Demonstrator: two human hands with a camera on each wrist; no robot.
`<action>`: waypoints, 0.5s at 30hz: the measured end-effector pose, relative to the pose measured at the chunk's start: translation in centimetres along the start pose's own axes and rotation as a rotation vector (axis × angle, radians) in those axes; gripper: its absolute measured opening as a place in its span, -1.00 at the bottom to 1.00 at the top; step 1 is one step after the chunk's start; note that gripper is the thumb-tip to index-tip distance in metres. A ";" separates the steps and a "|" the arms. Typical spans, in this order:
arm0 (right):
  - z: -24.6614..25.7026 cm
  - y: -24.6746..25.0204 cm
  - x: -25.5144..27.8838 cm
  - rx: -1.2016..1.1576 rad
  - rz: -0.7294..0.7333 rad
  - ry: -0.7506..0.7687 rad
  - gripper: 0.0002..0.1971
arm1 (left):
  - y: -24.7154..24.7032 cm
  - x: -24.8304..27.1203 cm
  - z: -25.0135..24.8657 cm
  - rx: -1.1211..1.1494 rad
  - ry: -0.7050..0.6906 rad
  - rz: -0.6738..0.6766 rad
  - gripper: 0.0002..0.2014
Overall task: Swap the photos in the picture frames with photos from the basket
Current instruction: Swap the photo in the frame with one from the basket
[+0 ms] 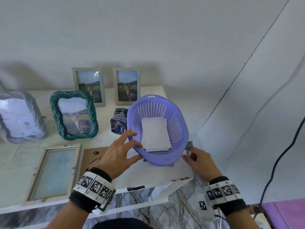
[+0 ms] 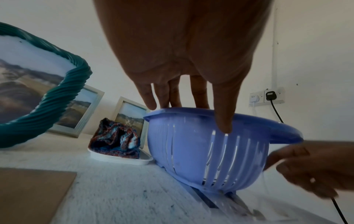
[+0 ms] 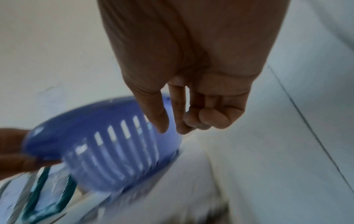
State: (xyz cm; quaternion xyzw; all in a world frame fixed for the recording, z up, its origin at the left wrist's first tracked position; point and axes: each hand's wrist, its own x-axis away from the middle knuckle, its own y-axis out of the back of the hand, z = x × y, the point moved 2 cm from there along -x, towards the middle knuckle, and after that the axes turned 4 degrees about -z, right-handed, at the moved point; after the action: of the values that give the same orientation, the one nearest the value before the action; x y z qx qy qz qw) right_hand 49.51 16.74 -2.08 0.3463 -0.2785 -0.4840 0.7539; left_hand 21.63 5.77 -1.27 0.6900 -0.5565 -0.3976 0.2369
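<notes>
The purple slotted basket [image 1: 179,126] [image 2: 182,145] [image 3: 91,121] is tipped toward me on the white table, a stack of white-backed photos [image 1: 155,133] inside. My left hand [image 1: 137,145] [image 2: 193,116] grips its left rim, fingers inside and thumb on the outer wall. My right hand [image 1: 189,157] [image 3: 191,125] is at the basket's near right side, thumb pressed to fingertips on a grey-blue photo corner [image 1: 189,144]; the rest of the photo is hidden. An empty wooden frame [image 1: 52,172] lies flat at front left beside its brown backing board [image 1: 94,156].
Two pale frames [image 1: 89,86] [image 1: 127,85] with cat photos lean on the wall. A teal rope frame [image 1: 74,114] and a silver twisted frame [image 1: 19,116] stand left. A crumpled cloth [image 1: 119,121] sits by the basket. A black cable [image 1: 280,154] hangs right.
</notes>
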 end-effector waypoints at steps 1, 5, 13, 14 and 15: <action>0.0 1.2 -0.3 0.004 -0.059 0.011 -0.72 | -0.1 0.1 0.0 0.002 0.000 -0.003 -0.72; 3.4 6.6 -2.4 0.046 -0.179 0.129 -0.75 | -0.3 0.4 0.3 0.029 -0.003 0.005 -0.59; 15.9 5.5 -11.8 0.522 0.136 0.468 -0.59 | -0.9 0.8 0.7 0.112 0.110 -0.023 -0.56; 17.3 4.5 -12.8 0.592 0.218 0.453 -0.62 | -0.9 0.8 0.7 0.115 0.111 -0.025 -0.58; 18.1 2.9 -14.0 0.648 0.295 0.434 -0.70 | -0.9 0.8 0.7 0.115 0.113 -0.024 -0.58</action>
State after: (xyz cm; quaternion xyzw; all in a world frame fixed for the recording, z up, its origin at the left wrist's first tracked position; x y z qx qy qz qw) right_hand 32.13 25.96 10.03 0.6161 -0.2979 -0.1741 0.7081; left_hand 21.61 5.31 -2.56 0.7303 -0.5561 -0.3282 0.2230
